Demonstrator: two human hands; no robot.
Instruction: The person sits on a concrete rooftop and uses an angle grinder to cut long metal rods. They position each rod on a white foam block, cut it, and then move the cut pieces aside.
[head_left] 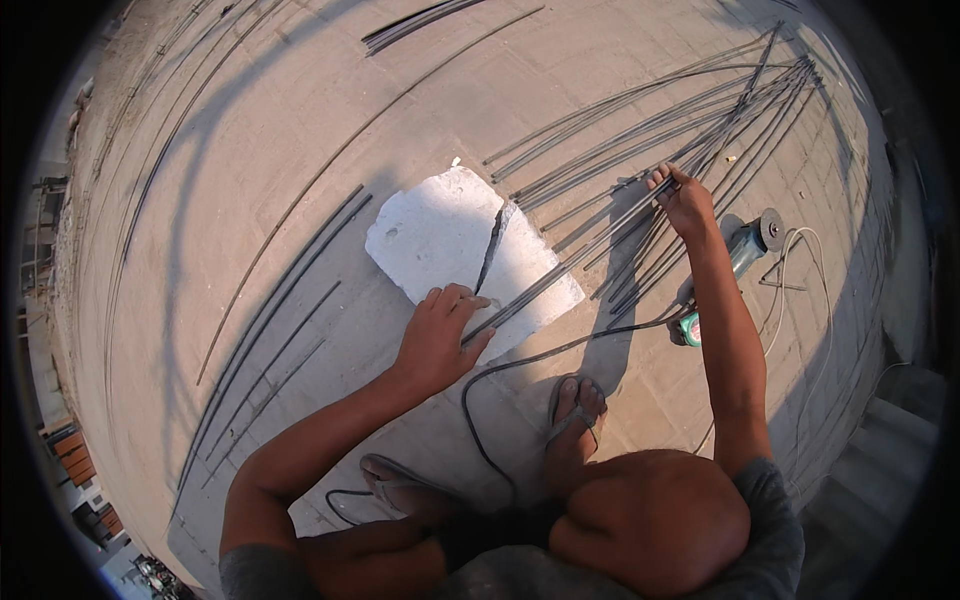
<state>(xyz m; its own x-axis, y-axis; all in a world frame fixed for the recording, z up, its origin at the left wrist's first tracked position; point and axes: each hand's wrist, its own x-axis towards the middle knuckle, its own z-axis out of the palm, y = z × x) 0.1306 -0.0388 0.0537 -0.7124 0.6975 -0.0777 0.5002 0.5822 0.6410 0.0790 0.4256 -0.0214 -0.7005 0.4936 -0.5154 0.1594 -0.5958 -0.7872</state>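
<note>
Two or so thin steel rods point(575, 262) slant across a white stone slab point(425, 230), their near ends at my left hand point(437, 340). That hand's thumb and fingers close around the ends, low over the slab's near edge. Farther along the same rods, my right hand point(685, 203) grips them with bent fingers. A dark crack point(491, 250) splits the slab from its far right side toward my left fingertips. Beyond and beneath the right hand lies a fanned bundle of steel rods point(610, 137), gathered at its far right end.
An angle grinder point(745, 250) with a green body lies just right of my right forearm. Its black cable point(470, 385) loops past my sandalled feet point(575, 410). A pale cord point(825, 270) curls at the right. More rods point(290, 265) lie on the paving at the left.
</note>
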